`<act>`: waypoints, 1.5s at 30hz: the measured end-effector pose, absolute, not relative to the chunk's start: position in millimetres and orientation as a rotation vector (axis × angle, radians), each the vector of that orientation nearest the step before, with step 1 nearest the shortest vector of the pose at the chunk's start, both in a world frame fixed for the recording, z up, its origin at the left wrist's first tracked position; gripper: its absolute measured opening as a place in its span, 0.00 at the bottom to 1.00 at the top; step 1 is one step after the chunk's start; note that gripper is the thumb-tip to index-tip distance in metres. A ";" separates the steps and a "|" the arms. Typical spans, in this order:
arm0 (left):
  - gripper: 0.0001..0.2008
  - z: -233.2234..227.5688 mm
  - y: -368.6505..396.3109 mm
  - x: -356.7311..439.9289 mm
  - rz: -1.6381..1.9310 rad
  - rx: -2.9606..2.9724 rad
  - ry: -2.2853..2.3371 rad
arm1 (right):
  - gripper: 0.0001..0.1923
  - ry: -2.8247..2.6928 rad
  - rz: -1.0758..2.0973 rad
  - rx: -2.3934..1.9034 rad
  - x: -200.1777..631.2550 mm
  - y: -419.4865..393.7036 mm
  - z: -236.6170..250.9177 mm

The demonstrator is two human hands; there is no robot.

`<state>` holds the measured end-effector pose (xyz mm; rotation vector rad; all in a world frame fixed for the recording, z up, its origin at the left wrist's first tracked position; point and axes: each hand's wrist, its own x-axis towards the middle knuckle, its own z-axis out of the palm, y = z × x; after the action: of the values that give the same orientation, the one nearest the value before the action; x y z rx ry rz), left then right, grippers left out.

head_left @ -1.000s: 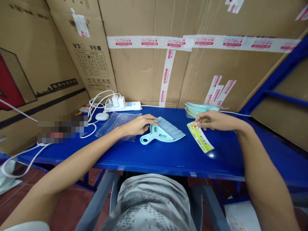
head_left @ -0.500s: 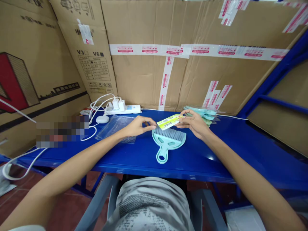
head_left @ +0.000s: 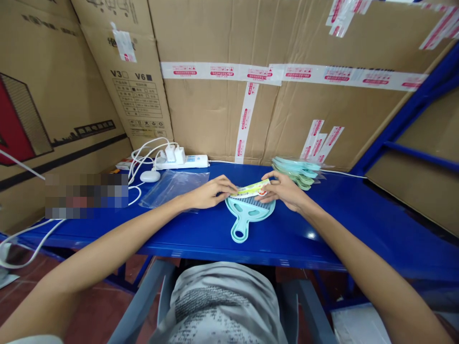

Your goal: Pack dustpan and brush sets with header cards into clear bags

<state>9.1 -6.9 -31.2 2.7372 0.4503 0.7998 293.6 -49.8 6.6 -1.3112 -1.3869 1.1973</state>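
Smooth plastic dustpan (head_left: 243, 221); glossy tabletop (head_left: 344, 215); matt cardboard panels (head_left: 204, 114).

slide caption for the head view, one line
Left hand and right hand at opposite ends of a printed card by the bristles of a mint dustpan-and-brush set.

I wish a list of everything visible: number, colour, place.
dustpan with bristles: one, turquoise, centre
card: one, yellow-white, over bristles
bag: one, transparent, left
bagged pieces: several, turquoise-green, back right
power strip: one, white, back left
pod: one, white, back left
cables: several, white, left
taped cardboard: several panels, brown, behind
table: one, blue, beneath
chair: one, grey, foreground
shirt: one, grey, foreground
left hand: one, bare, card's left end
right hand: one, bare, card's right end
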 end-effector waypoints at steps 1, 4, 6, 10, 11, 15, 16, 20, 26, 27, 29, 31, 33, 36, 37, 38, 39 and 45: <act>0.18 -31.4 -7.1 9.2 0.737 2.750 0.435 | 0.13 -1.470 1.146 -1.365 297.0 -48.2 6.1; 0.21 -31.9 -6.9 8.4 0.657 2.771 0.438 | 0.03 -1.801 0.908 -1.464 311.3 -40.1 5.3; 0.22 -32.3 -6.1 7.5 0.647 2.778 0.437 | 0.02 -1.983 0.741 -1.465 321.1 -33.3 5.1; 0.23 -33.8 -4.5 7.2 0.651 2.784 0.423 | 0.06 -2.197 0.664 -1.481 332.9 -24.2 4.8; 0.22 -34.0 -4.2 7.4 0.658 2.785 0.420 | 0.08 -2.242 0.673 -1.497 334.3 -23.5 5.1; 0.20 -32.6 -3.8 7.0 0.699 2.789 0.426 | 0.12 -2.320 0.613 -1.509 337.3 -23.8 6.8; 0.20 -31.6 -3.7 6.4 0.718 2.786 0.433 | 0.13 -2.309 0.606 -1.493 337.6 -23.9 7.0; 0.17 -27.5 -3.9 3.6 0.758 2.759 0.433 | 0.16 -2.286 0.659 -1.455 336.9 -24.3 6.5; 0.15 -25.1 -8.1 2.6 0.695 2.701 0.397 | 0.14 -2.286 0.714 -1.476 334.8 -24.8 5.7; 0.15 -25.1 -8.6 2.6 0.685 2.692 0.398 | 0.13 -2.268 0.735 -1.473 335.0 -24.5 5.6; 0.15 -25.6 -8.4 2.7 0.686 2.685 0.402 | 0.12 -2.229 0.790 -1.473 335.6 -23.9 5.1; 0.15 -26.9 -6.5 3.1 0.745 2.694 0.446 | 0.12 -2.188 0.837 -1.474 335.8 -23.4 4.2; 0.15 -28.4 -4.1 3.8 0.864 2.665 0.603 | 0.13 -2.150 0.867 -1.474 335.5 -23.1 3.3; 0.19 -29.2 -4.4 6.3 0.915 2.422 1.001 | 0.15 -2.140 0.902 -1.462 334.2 -23.6 1.9; 0.22 -28.7 -6.5 7.5 0.857 2.294 1.099 | 0.15 -2.143 0.910 -1.458 333.6 -24.0 1.5; 0.25 -27.9 -9.9 8.8 0.774 2.164 1.152 | 0.14 -2.146 0.913 -1.455 333.0 -24.6 1.2; 0.30 -27.0 -14.2 10.2 0.680 2.046 1.161 | 0.14 -2.144 0.917 -1.455 332.3 -25.4 1.0; 0.58 -27.4 -36.1 14.1 0.465 1.677 0.896 | 0.16 -2.090 1.036 -1.469 329.7 -33.2 4.6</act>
<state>14.1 -36.1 -27.4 1.6769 0.8959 0.4655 329.7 -33.2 4.6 -1.4690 -2.0905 1.0357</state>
